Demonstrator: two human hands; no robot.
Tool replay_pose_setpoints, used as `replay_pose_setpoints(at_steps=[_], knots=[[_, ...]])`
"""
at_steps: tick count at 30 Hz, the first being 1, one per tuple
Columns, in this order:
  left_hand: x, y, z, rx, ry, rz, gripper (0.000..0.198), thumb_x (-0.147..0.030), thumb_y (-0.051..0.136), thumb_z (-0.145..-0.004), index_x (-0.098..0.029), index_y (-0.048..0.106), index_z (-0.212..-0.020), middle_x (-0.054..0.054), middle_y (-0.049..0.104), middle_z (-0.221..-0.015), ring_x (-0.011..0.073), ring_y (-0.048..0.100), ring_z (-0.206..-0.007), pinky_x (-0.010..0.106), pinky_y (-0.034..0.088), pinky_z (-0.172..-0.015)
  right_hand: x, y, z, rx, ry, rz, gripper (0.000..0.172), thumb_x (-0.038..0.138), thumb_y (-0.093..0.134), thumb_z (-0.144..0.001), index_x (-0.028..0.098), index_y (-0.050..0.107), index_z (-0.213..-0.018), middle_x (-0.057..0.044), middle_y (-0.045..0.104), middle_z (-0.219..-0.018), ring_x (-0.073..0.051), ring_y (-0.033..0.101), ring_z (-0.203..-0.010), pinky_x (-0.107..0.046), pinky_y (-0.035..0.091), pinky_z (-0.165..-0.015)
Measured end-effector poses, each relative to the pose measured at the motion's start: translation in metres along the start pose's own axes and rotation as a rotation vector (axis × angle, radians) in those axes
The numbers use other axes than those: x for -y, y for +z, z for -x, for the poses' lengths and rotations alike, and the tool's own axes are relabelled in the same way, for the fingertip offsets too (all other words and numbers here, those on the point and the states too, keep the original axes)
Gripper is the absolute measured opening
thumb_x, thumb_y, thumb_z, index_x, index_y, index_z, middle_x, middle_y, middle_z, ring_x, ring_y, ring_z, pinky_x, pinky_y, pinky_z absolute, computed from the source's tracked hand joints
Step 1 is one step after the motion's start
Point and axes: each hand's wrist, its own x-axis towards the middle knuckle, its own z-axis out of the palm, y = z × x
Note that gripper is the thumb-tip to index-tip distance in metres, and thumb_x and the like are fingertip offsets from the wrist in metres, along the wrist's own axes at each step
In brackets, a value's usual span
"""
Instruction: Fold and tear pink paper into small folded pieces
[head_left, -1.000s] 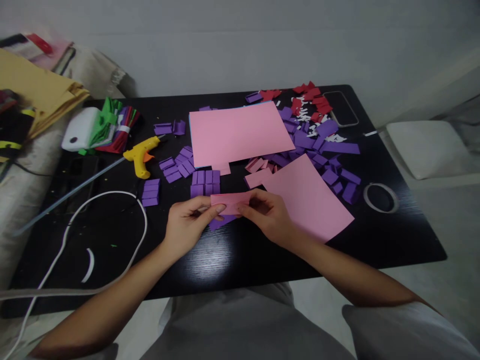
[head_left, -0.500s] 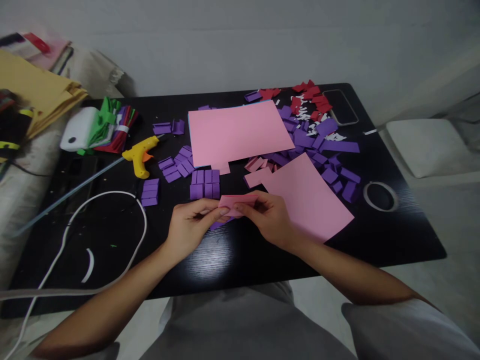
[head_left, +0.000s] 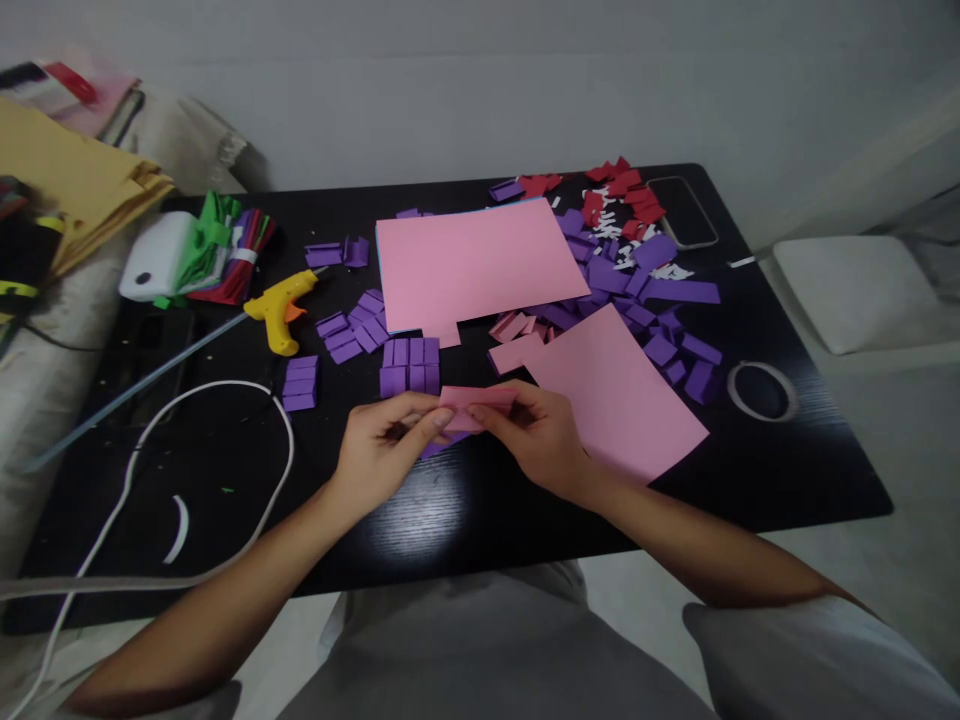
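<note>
Between my two hands is a small folded piece of pink paper [head_left: 478, 397], held just above the black table. My left hand [head_left: 386, 445] pinches its left end between thumb and fingers. The right end is gripped by my right hand [head_left: 541, 437], its thumb pressed on the near face. Part of a purple paper piece [head_left: 444, 446] shows below the fingers. Just beyond my left hand lies a block of folded purple pieces [head_left: 409, 367]. A large pink sheet [head_left: 615, 400] rests beside my right hand, partly under the wrist.
Another pink sheet [head_left: 480, 265] lies farther back, over a blue one. A yellow glue gun [head_left: 281, 310] with a long glue stick is at left, near a looped white cable [head_left: 289, 450]. Purple scraps [head_left: 660, 350], red scraps [head_left: 626, 185] and a tape roll [head_left: 762, 391] lie at right.
My left thumb has shifted slightly along the pink paper, and the paper's left end sits a little farther right. Both hands keep their hold; the rest looks unchanged.
</note>
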Motion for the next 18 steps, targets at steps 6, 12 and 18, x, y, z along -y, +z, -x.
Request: replay_pose_setpoints(at_steps=[6,12,18], knots=[[-0.0008,-0.0025,-0.0012,0.013,0.057,-0.064,0.011,-0.026,0.073,-0.093,-0.019,0.081,-0.090,0.001,0.081,-0.072,0.0157,0.077,-0.059,0.021,0.060,-0.058,-0.0008,0.0009,-0.0004,-0.015,-0.003,0.021,0.019,0.042,0.080,-0.089,0.023,0.081,-0.093,-0.001,0.076,-0.078,-0.017,0.066,-0.071,-0.031,0.053,-0.063],[-0.0009,-0.0040,-0.0022,0.014,0.069,-0.100,0.014,-0.030,0.073,-0.093,-0.019,0.081,-0.089,0.001,0.080,-0.070,0.0147,0.073,-0.057,0.021,0.056,-0.053,-0.0008,-0.0002,-0.0016,-0.007,0.042,0.000,0.021,0.043,0.082,-0.087,0.023,0.081,-0.092,-0.001,0.075,-0.076,-0.016,0.065,-0.070,-0.030,0.054,-0.063],[0.0012,-0.0022,-0.0029,0.069,-0.032,0.046,0.015,-0.034,0.074,-0.094,-0.019,0.077,-0.093,0.000,0.075,-0.064,0.0129,0.068,-0.049,0.021,0.056,-0.051,-0.0021,0.0006,-0.0074,-0.006,0.150,-0.183,0.030,0.049,0.091,-0.076,0.023,0.081,-0.086,0.000,0.076,-0.075,-0.016,0.068,-0.067,-0.031,0.062,-0.065]])
